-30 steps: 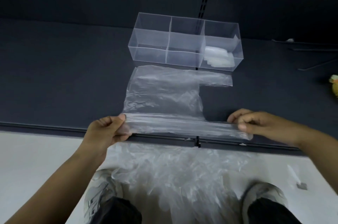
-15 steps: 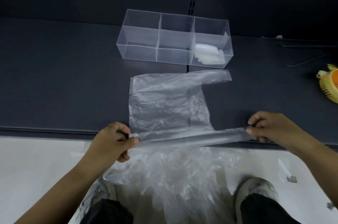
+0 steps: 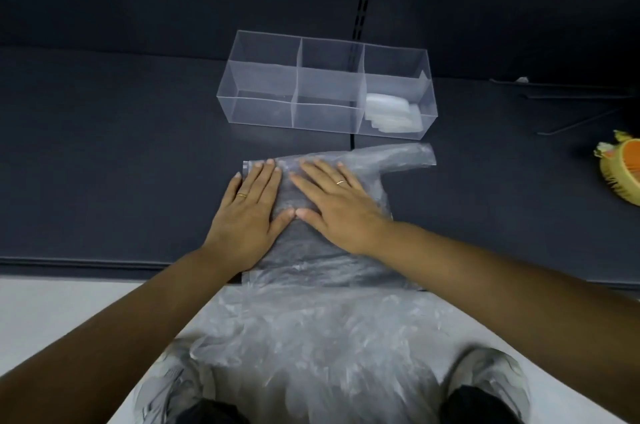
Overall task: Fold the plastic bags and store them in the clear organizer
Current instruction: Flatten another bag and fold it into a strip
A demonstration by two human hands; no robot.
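Partly, the thin translucent plastic bag (image 3: 322, 264) is hard to read. Both hands cover its upper middle, and its near edge blends into the crumpled heap of clear plastic bags (image 3: 311, 347) on the pale floor below, so where one ends and the other begins is unclear. That heap also hides part of two grey shoes (image 3: 491, 385). At the right edge a yellow and orange object (image 3: 620, 170) is cut off by the frame and cannot be identified. The bag lies flat and wrinkled on the dark grey mat (image 3: 104, 164), which shows through it, with one handle strip jutting right at the far end. It sits just in front of the clear three-compartment plastic organizer (image 3: 259, 108) without touching it. The organizer's right compartment holds a small stack of folded whitish bags (image 3: 393, 112). The left hand (image 3: 247, 212) and right hand (image 3: 337, 205) lie palm down on the bag with fingers straight — thumb tips nearly meeting, a thin ring on each.
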